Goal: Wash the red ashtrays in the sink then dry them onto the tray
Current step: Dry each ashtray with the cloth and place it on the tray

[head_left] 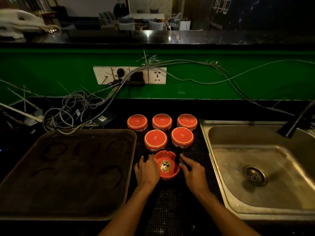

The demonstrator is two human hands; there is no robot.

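Six red ashtrays sit on a black mesh mat [196, 155] between the tray and the sink. Five stand upside down, three in a back row [162, 120] and two in front of them [155, 139]. The nearest ashtray [166, 165] is upright and shows a gold emblem inside. My left hand [147, 169] lies against its left side with the fingers stretched out on the mat. At its right rim rests my right hand [191, 169], fingers extended beside a dark patch there. The metal tray [68, 171] lies at the left, the steel sink [255, 167] at the right.
A black faucet [296, 120] leans over the sink's back right corner. Tangled grey cables [71, 108] trail from a wall socket panel [129, 74] onto the counter behind the tray. A green wall panel backs the counter.
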